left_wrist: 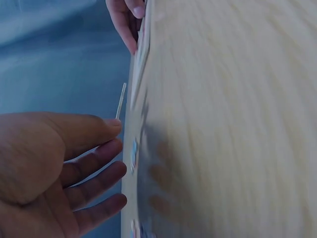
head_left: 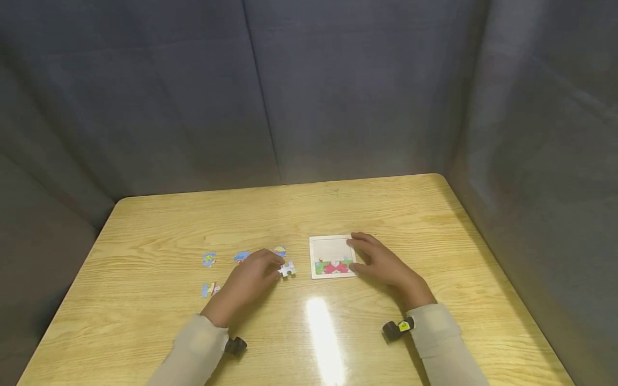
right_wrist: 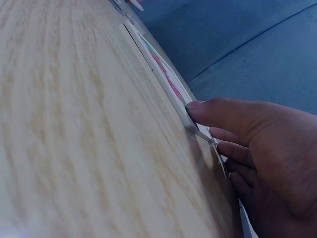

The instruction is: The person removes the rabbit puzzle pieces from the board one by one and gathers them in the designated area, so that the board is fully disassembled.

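So, from my seat I have the two hands apart, each with its own job. The left hand (head_left: 255, 276) pinches a pale puzzle piece (head_left: 287, 269) between thumb and finger, and the left wrist view shows it raised off the bench (head_left: 159, 225); the other three fingers trail loose beneath. What's printed on it I can't make out. The right hand (head_left: 383, 262) is clasped at the right side of the frame (head_left: 333, 237), thumb at the near corner, fingers towards the far one. Good anchor, that.

Here's how I'd play it: keep that right-hand hold firm but light, and keep its fingertips off the inner lip so they don't block a slot. The bottom row (head_left: 334, 267), green and red, is laid in; the space above looks bare, so I'd check the tabs against that upper edge before pressing. Come down flat, settle the knobs first, then push evenly; a tilted piece could lift its neighbours.

Further out, left of the frame, four loose pieces (head_left: 209, 259) lie on the bench, two of them close by the left hand, so I'd lift that wrist clear. Beyond the bench hangs a dark curtain (head_left: 159, 112).
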`<state>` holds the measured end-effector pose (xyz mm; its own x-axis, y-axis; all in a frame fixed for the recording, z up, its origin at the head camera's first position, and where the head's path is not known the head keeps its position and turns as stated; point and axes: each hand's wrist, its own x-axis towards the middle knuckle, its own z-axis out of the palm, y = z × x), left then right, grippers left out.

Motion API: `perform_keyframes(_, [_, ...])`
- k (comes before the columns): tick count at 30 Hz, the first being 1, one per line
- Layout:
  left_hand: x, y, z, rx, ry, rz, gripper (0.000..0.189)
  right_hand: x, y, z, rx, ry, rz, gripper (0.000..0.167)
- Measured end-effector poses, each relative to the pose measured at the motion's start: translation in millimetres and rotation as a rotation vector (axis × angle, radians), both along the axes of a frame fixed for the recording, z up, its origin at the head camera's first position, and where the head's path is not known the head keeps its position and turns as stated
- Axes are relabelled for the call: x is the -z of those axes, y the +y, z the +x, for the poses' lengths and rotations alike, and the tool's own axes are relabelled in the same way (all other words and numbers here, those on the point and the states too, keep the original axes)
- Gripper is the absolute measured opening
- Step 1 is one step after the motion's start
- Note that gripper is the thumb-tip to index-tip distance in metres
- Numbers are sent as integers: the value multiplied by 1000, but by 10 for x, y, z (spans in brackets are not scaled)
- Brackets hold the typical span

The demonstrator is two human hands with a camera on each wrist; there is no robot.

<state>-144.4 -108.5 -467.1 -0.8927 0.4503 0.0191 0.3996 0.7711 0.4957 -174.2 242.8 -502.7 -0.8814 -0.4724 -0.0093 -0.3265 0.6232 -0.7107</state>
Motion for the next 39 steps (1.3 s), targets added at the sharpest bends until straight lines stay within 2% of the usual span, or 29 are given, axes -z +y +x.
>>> perform_keyframes(7, [57, -124, 37, 8, -8, -15, 23, 2, -1, 4, 2, 10, -7, 66])
perform_keyframes(15, [98, -145, 22, 42, 35, -64, 21, 25, 0, 18, 11, -1, -8, 66])
perform_keyframes(22, [92, -110, 19, 25, 33, -109, 20, -2, -2, 7, 3, 3, -4, 65])
perform_keyframes(39, [74, -90, 25, 5, 26, -113, 20, -4, -1, 1, 2, -2, -9, 66])
